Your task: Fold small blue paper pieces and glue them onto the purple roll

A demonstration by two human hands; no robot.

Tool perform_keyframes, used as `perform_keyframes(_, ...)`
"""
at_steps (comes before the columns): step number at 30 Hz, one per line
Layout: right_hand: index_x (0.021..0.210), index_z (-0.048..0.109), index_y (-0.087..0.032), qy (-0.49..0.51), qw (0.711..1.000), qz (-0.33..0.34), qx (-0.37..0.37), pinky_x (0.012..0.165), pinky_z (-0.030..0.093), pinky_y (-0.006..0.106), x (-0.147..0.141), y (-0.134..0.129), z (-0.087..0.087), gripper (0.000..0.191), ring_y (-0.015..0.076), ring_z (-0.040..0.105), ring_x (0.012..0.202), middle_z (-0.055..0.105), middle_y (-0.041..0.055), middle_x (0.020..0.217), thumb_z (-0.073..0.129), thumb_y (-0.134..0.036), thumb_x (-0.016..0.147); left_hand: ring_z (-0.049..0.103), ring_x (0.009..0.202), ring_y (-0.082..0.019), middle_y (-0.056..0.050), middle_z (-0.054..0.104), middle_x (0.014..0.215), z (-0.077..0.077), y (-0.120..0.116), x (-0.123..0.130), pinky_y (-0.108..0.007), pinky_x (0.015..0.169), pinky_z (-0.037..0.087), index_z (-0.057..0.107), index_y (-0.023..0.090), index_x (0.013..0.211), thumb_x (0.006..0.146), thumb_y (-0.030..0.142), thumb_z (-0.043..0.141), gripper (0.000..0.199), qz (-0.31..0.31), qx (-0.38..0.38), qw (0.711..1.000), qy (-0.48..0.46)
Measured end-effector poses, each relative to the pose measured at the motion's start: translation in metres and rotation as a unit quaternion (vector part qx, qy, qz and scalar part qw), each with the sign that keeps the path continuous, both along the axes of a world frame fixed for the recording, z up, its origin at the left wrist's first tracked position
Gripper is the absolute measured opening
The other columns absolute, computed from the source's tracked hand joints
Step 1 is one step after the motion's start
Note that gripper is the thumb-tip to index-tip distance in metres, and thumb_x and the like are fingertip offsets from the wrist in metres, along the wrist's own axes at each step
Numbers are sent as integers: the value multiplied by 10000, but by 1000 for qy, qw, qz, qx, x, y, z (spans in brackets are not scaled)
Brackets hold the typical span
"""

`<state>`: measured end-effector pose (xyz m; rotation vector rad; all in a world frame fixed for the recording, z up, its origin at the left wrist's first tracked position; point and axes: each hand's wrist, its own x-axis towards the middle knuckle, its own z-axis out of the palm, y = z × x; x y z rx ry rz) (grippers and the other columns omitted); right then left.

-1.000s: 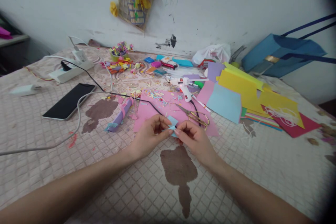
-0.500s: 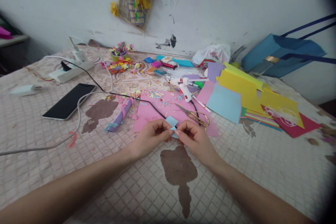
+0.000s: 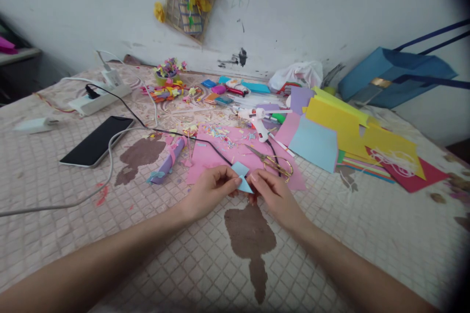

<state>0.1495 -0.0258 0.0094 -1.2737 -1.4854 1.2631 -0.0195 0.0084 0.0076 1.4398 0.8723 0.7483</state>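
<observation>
A small light blue piece of paper (image 3: 244,185), folded with a pointed flap, is pinched between the thumb and fingers of my left hand (image 3: 216,186). My right hand (image 3: 270,187) is at the paper's right edge, its thumb and bent fingers closed about that side; the exact contact is partly hidden. Beneath and beyond my hands lies a pink sheet (image 3: 205,159). Gold-handled scissors (image 3: 273,160) rest on it, just past my right hand. A white glue gun (image 3: 260,124) lies farther back. To the left is a purple paper roll (image 3: 168,160) with pink and blue bows.
On the left are a dark-screened phone (image 3: 98,141), a power strip (image 3: 99,100) and cables crossing the table. Coloured sheets (image 3: 330,124) are stacked at right, with white string (image 3: 394,160) on top. A blue bag (image 3: 392,78) stands behind. Paper scraps (image 3: 220,134) litter the pink sheet.
My right fingers have shifted slightly right, away from the left fingertips. More of the light blue paper's pointed flap now shows between my hands. My left hand stays in place.
</observation>
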Motion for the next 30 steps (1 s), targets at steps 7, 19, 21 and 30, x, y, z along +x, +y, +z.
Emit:
perform_keyframes(7,711,493,-188,-13,1000,11,17,502,358,233,0,0,-2,212,103,436,557,452,-33,631,595,-353,798,507,609,-97,5,542,657,4,1,1,-219,594,415,551,124,721,796,284,560,177,24,-8,1000,-4)
perform_keyframes(19,717,547,-165,27,998,38,-32,514,429,229,3,4,-3,229,106,555,559,582,-5,636,564,-366,826,535,663,-122,-24,583,703,-1,-1,0,-242,619,433,566,122,756,810,285,563,171,51,46,998,-3)
perform_keyframes(21,739,578,-153,39,997,45,-45,521,458,233,4,5,-1,252,116,599,589,625,22,687,552,-386,832,538,661,-122,-23,583,700,-1,0,-1,-243,620,439,561,123,749,811,292,563,180,55,47,997,-9)
perform_keyframes(30,771,577,-159,65,997,32,-38,520,473,236,7,8,-6,273,113,581,587,612,14,672,553,-425,830,530,633,-118,-14,571,665,0,6,-4,-236,593,432,556,129,722,813,304,556,197,66,60,996,25)
